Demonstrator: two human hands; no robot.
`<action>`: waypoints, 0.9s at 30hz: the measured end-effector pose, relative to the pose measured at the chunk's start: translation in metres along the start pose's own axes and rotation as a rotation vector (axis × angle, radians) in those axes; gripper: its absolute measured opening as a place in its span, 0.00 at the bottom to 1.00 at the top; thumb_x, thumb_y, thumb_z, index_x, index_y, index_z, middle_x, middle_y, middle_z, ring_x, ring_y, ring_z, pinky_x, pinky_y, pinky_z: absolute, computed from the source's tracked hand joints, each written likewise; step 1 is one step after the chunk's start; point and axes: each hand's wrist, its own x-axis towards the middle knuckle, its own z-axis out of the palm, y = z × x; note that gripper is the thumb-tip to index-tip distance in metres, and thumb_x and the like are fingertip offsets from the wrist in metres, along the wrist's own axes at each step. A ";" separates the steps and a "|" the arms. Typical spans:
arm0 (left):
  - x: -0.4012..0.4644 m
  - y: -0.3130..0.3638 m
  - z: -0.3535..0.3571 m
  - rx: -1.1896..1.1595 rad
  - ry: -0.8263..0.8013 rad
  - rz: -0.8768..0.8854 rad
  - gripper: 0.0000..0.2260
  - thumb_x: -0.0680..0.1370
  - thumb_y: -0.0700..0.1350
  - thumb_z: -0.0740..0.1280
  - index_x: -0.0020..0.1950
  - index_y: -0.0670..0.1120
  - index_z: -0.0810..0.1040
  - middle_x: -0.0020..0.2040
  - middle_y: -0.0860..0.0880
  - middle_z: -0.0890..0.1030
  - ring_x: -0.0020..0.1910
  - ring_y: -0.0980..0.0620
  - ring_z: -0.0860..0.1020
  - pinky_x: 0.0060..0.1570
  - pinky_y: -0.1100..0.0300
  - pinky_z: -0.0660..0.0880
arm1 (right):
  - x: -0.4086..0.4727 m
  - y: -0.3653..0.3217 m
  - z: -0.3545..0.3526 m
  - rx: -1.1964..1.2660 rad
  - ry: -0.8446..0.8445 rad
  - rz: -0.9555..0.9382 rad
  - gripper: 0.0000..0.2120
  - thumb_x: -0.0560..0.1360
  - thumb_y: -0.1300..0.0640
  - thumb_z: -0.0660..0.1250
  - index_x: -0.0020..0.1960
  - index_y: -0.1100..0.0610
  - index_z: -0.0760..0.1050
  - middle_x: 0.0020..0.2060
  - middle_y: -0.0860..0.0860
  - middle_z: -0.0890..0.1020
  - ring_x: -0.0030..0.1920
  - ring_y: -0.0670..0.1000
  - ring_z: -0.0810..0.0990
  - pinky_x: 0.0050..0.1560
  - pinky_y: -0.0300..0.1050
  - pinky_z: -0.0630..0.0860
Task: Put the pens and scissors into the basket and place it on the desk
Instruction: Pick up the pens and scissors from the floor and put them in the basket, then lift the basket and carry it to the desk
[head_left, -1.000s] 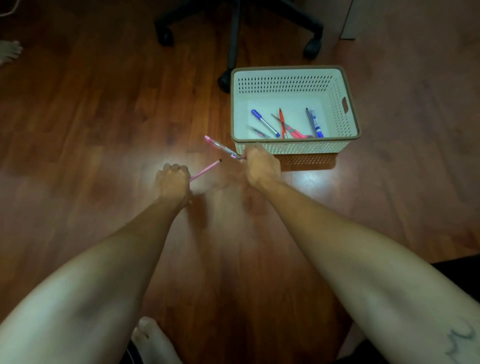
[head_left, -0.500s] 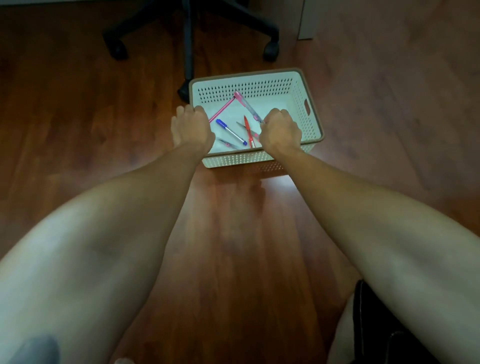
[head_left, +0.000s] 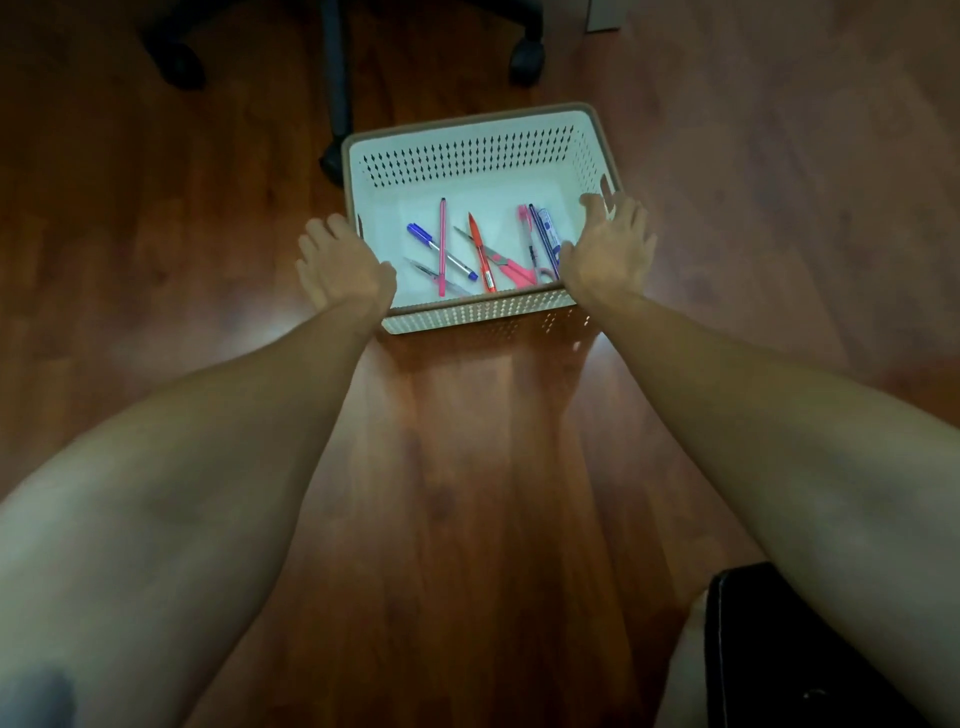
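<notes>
Nearest to the camera are the two bare forearms, which reach forward over the wooden floor (head_left: 467, 493). At the bottom right, a dark object (head_left: 779, 649) is cut off by the frame edge; I cannot say what it is.

Further out, the left hand (head_left: 340, 270) is spread wide and holds nothing. It is just beside the left wall of the basket (head_left: 467, 130), near the front corner, and I cannot tell if it already touches the rim. The right hand (head_left: 610, 249) is also wide and empty. Its fingers lie over the right rim close to the handle slot (head_left: 605, 186), but a real grasp is not visible.

The basket stands on the floor between the hands. Inside it lie the pens (head_left: 441, 247) and the scissors (head_left: 498, 260), all flat on the bottom. No pen is visible on the floor around, so the collecting part seems done, as far as this view shows. What is left, in my judgement, is to grip the basket on both sides, lift it, and set it on the desk. The desk itself is not in view.

Some things are hard to make out. The right hand covers the near ends of the items at the right side, and the small grey item (head_left: 431, 275) at the left could be a pen or something else. Behind the basket, only the base and wheels of a chair (head_left: 337, 78) are seen, dark and cut off at the top.
</notes>
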 end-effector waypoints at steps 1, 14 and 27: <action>0.001 -0.001 0.001 -0.033 -0.023 -0.050 0.27 0.75 0.49 0.70 0.69 0.40 0.66 0.68 0.39 0.70 0.67 0.40 0.70 0.63 0.48 0.68 | 0.003 0.004 0.001 -0.002 -0.035 0.020 0.29 0.74 0.56 0.67 0.73 0.49 0.63 0.74 0.57 0.63 0.74 0.60 0.60 0.70 0.60 0.60; 0.013 -0.015 0.027 -0.386 -0.348 -0.322 0.18 0.77 0.37 0.62 0.67 0.40 0.68 0.65 0.37 0.76 0.57 0.34 0.80 0.55 0.44 0.80 | 0.017 0.024 -0.002 0.253 -0.113 0.275 0.23 0.78 0.57 0.63 0.71 0.60 0.62 0.64 0.59 0.74 0.61 0.62 0.76 0.57 0.53 0.74; -0.041 -0.080 -0.018 -0.535 -0.411 -0.444 0.20 0.74 0.39 0.59 0.65 0.45 0.74 0.63 0.40 0.79 0.53 0.33 0.82 0.51 0.41 0.81 | -0.033 0.000 -0.036 0.269 -0.338 0.328 0.16 0.75 0.68 0.63 0.62 0.63 0.68 0.56 0.63 0.79 0.56 0.64 0.79 0.54 0.52 0.77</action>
